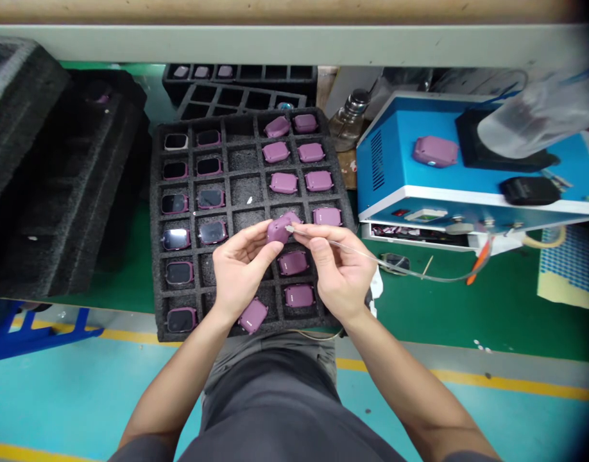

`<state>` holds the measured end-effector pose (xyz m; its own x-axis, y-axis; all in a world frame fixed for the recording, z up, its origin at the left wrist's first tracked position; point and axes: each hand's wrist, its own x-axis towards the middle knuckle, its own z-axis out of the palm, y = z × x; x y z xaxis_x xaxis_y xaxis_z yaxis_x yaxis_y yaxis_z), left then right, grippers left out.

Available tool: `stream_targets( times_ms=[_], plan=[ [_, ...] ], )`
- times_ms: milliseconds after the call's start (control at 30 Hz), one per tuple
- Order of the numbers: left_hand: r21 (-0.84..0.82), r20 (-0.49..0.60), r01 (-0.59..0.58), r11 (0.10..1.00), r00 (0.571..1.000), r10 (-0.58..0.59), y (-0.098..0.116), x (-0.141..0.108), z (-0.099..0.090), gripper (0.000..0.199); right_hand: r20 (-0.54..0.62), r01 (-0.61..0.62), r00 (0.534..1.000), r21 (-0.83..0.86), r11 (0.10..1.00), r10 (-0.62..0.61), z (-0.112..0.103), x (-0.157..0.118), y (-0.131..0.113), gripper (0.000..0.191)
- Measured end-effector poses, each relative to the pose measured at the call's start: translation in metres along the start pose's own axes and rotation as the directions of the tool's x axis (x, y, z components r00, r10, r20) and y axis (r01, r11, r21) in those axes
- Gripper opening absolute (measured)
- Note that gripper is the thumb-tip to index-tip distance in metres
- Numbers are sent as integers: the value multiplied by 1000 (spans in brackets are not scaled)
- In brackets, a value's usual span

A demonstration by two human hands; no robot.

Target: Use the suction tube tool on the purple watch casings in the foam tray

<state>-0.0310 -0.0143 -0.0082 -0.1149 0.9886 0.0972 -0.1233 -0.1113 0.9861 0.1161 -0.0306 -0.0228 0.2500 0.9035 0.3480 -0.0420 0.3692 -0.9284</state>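
Over a black foam tray (157,186), my left hand (244,266) pinches a purple watch case (278,231) between thumb and fingers. My right hand (340,266) is closed on the tip end of a thin clear tube (333,244), whose pale tip touches or nearly touches the case. In the tray's left columns lie several watches with dark screens up, such as one watch (176,239). Purple cases lie back up in the right columns, such as one case (299,296). A tilted case (253,315) rests near the front edge, beside my left wrist.
A blue machine (405,154) with another purple case (435,151) on top stands at the right. Behind the tray are a glass bottle (348,122) and more foam trays. Stacked black foam (77,128) fills the left. A shelf edge (294,46) crosses the top.
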Motion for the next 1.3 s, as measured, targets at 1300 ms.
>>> stream_targets(
  times_ms=[1300],
  plan=[
    [88, -60, 28, 996, 998, -23, 2, 5, 0, 40, 60, -48, 997, 106, 993, 42, 6, 12, 8, 21]
  ],
)
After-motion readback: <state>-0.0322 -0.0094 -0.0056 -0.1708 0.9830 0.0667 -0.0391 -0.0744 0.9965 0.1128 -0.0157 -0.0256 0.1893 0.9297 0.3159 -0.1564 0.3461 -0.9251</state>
